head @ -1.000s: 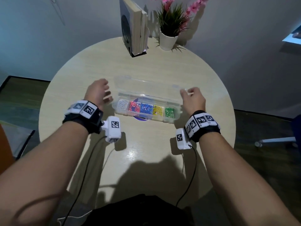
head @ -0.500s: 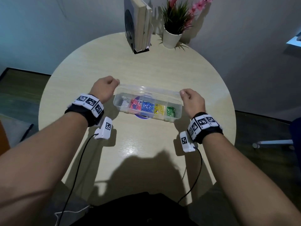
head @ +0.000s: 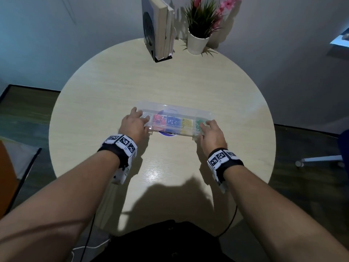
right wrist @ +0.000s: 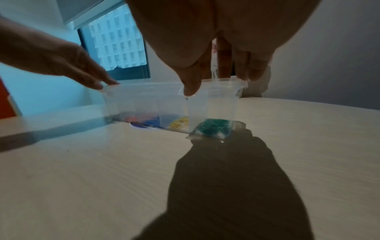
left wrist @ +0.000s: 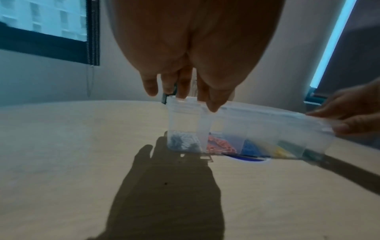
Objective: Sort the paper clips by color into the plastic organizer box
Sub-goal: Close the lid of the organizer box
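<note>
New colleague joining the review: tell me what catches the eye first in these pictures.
The clear organizer box at the round table's centre, lid down, showing white, red, blue, yellow and green paper clips in separate compartments. The left hand and right hand press flat on its two ends. Books and a potted plant stand at the far edge.

Bare table (head: 117, 87) surrounds the box (head: 175, 110); books (head: 160, 29) and plant (head: 198, 23) seemingly crowd the far edge.

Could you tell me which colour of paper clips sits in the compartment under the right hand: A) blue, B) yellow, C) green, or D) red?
C: the green paper clips fill the end compartment of the clear box, directly below the right hand, whose fingers rest on the lid.
</note>
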Demonstrator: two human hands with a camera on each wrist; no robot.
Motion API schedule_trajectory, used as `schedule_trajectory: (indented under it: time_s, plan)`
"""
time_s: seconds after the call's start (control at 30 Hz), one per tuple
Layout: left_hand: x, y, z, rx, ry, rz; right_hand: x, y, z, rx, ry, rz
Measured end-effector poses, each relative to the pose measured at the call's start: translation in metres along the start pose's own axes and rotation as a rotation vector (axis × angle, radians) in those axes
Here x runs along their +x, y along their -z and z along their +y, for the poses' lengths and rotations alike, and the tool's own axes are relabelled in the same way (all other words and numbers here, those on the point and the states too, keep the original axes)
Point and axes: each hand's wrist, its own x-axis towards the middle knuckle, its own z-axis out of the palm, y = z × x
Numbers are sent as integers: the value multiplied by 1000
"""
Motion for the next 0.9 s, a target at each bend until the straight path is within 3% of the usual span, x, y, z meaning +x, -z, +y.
schedule_trajectory:
  time_s: [0.2,0.57,0.9]
  plan:
    - [0,11,2,36,20,-73,4,-5,3,-93,48,-90]
    - [5,15,12,215,32,-44,11,-5,-9,-162,21,-47]
    - [2,1,18,48,130,-88,18,2,-16,-36,-18,-9]
